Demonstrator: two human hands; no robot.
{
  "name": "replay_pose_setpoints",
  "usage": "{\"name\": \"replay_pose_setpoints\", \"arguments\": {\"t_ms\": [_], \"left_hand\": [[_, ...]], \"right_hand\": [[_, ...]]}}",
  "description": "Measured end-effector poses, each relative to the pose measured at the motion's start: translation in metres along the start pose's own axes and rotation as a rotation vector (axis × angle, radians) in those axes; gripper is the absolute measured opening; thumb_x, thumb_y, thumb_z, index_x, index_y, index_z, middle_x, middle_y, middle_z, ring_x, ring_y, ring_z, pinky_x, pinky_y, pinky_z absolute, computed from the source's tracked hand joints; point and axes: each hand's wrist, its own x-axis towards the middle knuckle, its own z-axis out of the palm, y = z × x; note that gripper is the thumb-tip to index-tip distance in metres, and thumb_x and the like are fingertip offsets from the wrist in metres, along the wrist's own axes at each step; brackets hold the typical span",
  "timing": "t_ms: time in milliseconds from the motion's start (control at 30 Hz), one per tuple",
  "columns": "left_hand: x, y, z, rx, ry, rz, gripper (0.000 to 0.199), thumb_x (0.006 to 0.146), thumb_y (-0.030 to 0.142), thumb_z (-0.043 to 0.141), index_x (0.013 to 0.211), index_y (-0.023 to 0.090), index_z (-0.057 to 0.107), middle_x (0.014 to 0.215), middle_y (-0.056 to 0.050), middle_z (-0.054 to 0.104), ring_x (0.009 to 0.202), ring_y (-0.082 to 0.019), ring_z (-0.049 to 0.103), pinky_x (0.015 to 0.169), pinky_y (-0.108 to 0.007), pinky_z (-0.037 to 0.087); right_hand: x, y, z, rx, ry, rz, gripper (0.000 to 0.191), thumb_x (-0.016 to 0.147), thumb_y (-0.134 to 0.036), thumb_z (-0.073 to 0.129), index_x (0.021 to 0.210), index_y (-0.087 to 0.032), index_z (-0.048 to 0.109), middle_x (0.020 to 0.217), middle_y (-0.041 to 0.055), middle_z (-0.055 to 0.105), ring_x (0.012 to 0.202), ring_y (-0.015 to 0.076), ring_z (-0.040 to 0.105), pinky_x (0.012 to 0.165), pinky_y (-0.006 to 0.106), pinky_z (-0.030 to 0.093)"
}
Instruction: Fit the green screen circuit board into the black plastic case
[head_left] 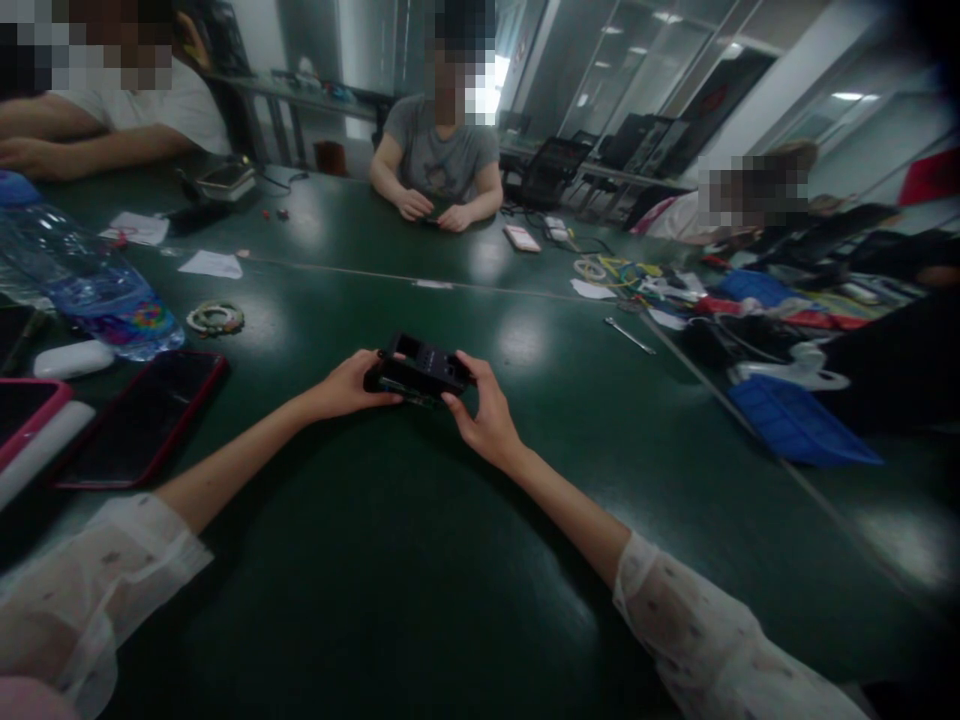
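Black device (429, 368) is out in front of the wearer, over the middle of the green table (360, 580), gripped from both ends. Can't tell from here whether its underside touches the tabletop or sits just clear. Left hand (346, 386) has the left end: thumb along the near lower edge, fingers round the far side, parted only by the part's thickness. Right hand (486, 412) mirrors it on the other end, thumb on the near face, index finger at the top edge, part pinched between. Remaining fingertips on both are hidden. Top face has a recess at its left; greenish strip shows along the near lower edge, too blurred to identify. Left of the hands: ring-shaped coil (215, 318), phone in a red case (146, 420) lying flat, white case (73, 359), and a clear bottle (105, 285) tilted in view. Right side: metal tool (628, 335) lying alone, blue tray (799, 420) near the table's seam, tangle of cables (615, 270) further back. Across the table a co-worker in a grey shirt (442, 150) has both hands on a small dark item, details unreadable; another person in white (172, 110) sits to the left.
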Motion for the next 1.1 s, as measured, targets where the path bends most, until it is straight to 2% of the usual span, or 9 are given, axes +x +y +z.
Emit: {"name": "replay_pose_setpoints", "arguments": {"t_ms": [200, 367, 567, 733, 1100], "left_hand": [[-0.0010, -0.0069, 0.0028, -0.046, 0.008, -0.050, 0.064, 0.077, 0.049, 0.074, 0.131, 0.026, 0.051, 0.124, -0.010, 0.059, 0.114, -0.030, 0.057, 0.097, -0.050, 0.047], [0.0004, -0.0090, 0.0048, -0.059, 0.024, -0.051, 0.078, 0.073, 0.050, 0.077, 0.138, 0.023, 0.042, 0.132, -0.013, 0.056, 0.119, -0.031, 0.056, 0.100, -0.051, 0.044], [0.0018, -0.0030, 0.0015, -0.008, 0.021, -0.018, 0.092, 0.072, 0.052, 0.078, 0.147, 0.023, 0.033, 0.145, -0.015, 0.045, 0.130, -0.034, 0.047, 0.106, -0.051, 0.038], [0.0009, -0.0011, -0.0006, 0.036, 0.002, -0.037, 0.089, 0.073, 0.053, 0.076, 0.146, 0.025, 0.034, 0.144, -0.015, 0.047, 0.129, -0.035, 0.048, 0.104, -0.052, 0.040], [0.0015, -0.0003, -0.0006, 0.033, 0.002, -0.037, 0.082, 0.075, 0.052, 0.074, 0.144, 0.026, 0.039, 0.138, -0.013, 0.052, 0.125, -0.033, 0.051, 0.102, -0.051, 0.042]], "right_hand": [[0.0005, -0.0011, -0.0005, -0.011, -0.018, -0.006, 0.056, 0.096, -0.039, 0.050, 0.146, -0.029, 0.027, 0.135, 0.0128, 0.048, 0.124, 0.0288, 0.052, 0.102, 0.053, 0.049], [0.0012, -0.0007, 0.0010, -0.028, -0.049, -0.026, 0.057, 0.095, -0.033, 0.053, 0.145, -0.025, 0.028, 0.134, 0.0146, 0.048, 0.124, 0.0281, 0.051, 0.104, 0.051, 0.048], [0.0023, 0.0031, 0.0037, -0.033, -0.127, 0.018, 0.052, 0.093, -0.031, 0.057, 0.139, -0.024, 0.035, 0.128, 0.0135, 0.052, 0.114, 0.0273, 0.058, 0.097, 0.051, 0.053], [0.0038, 0.0064, 0.0053, -0.067, -0.235, 0.040, 0.055, 0.090, -0.032, 0.061, 0.137, -0.023, 0.036, 0.129, 0.0142, 0.054, 0.116, 0.0294, 0.059, 0.096, 0.054, 0.053], [0.0044, 0.0049, 0.0047, -0.055, -0.231, 0.051, 0.055, 0.090, -0.032, 0.062, 0.137, -0.024, 0.036, 0.129, 0.0130, 0.054, 0.116, 0.0288, 0.059, 0.096, 0.054, 0.053]]}}
